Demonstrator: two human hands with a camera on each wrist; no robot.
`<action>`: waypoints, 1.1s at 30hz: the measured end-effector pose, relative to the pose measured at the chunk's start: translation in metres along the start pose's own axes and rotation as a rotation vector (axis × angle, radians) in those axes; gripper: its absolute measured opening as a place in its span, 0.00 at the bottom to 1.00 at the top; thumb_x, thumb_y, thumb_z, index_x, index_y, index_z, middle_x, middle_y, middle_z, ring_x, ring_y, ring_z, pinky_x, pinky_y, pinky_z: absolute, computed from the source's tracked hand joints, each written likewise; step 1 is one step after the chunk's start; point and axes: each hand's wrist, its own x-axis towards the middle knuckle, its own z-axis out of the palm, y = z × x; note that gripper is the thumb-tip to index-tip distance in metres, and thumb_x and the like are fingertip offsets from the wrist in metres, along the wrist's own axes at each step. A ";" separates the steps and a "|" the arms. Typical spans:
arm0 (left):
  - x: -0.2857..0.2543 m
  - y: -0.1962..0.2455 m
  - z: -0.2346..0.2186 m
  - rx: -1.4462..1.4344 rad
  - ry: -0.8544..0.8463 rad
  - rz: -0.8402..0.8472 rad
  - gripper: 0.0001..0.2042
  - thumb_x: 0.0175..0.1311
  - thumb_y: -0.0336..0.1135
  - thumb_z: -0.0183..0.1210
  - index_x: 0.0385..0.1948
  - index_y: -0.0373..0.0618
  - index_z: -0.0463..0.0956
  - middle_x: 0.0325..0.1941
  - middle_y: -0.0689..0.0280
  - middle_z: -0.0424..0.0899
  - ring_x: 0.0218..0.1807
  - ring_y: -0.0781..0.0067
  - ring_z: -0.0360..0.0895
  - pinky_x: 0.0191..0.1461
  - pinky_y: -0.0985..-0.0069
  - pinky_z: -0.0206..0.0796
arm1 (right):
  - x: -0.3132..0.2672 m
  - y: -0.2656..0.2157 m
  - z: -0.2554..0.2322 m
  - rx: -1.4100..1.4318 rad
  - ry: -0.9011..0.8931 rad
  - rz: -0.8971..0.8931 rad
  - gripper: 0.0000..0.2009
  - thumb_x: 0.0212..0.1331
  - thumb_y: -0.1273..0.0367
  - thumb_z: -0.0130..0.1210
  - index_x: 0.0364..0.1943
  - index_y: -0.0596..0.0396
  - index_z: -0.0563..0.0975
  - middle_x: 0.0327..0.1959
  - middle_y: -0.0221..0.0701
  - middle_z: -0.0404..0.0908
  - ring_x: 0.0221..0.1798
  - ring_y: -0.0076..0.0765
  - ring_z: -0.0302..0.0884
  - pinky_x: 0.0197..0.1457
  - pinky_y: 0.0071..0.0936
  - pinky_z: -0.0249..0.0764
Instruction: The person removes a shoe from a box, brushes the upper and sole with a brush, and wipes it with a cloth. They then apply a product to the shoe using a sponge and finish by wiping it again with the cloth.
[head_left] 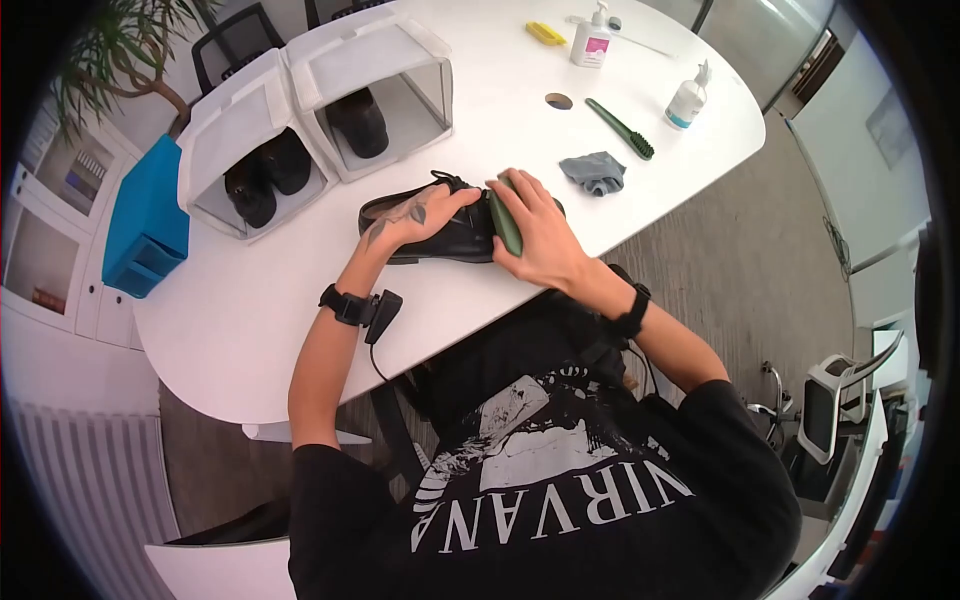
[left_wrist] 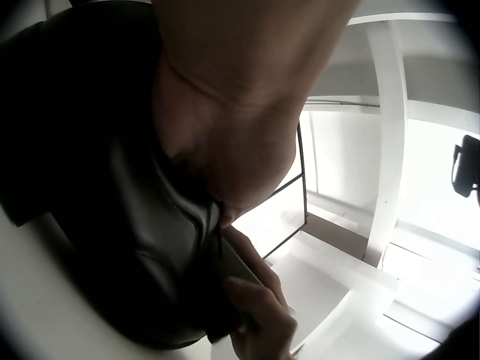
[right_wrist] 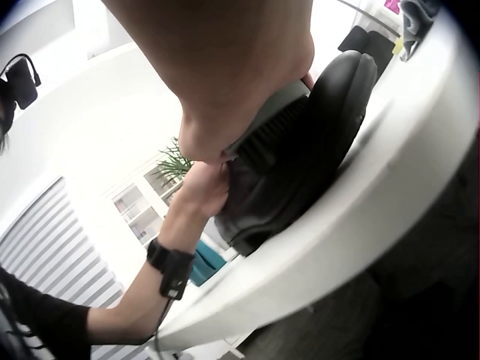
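While three black shoes sit at the left in two white boxes, work on the black lace-up shoe on the table looks under way. The left hand rests on it by the laces, though how far its fingers curl cannot be told (most are hidden). To its right, the right hand is well closed, thumb and fingers gripping the green brush, bristles against the upper. How much is brushed or left is unclear. Furthest right, the grey cloth and long-handled brush lie out of hand.
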 end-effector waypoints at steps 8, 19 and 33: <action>0.007 0.016 -0.016 0.002 -0.156 -0.293 0.24 0.84 0.56 0.49 0.52 0.43 0.82 0.29 0.59 0.72 0.34 0.66 0.67 0.44 0.66 0.65 | 0.049 0.034 0.019 0.039 0.037 0.092 0.34 0.56 0.62 0.61 0.68 0.66 0.71 0.68 0.58 0.71 0.73 0.67 0.66 0.77 0.50 0.66; 0.004 0.026 -0.015 -0.087 -0.037 -0.387 0.34 0.79 0.63 0.54 0.26 0.33 0.72 0.22 0.64 0.62 0.29 0.74 0.59 0.37 0.66 0.60 | 0.039 0.043 0.006 -0.105 0.093 0.076 0.35 0.56 0.62 0.62 0.68 0.67 0.71 0.70 0.61 0.68 0.72 0.69 0.67 0.78 0.54 0.65; 0.006 0.018 -0.013 -0.099 -0.045 -0.305 0.34 0.79 0.63 0.53 0.23 0.36 0.63 0.22 0.66 0.57 0.29 0.73 0.56 0.35 0.67 0.58 | 0.025 0.042 -0.004 -0.077 0.067 0.065 0.35 0.53 0.63 0.62 0.67 0.66 0.72 0.66 0.62 0.71 0.72 0.70 0.67 0.78 0.54 0.66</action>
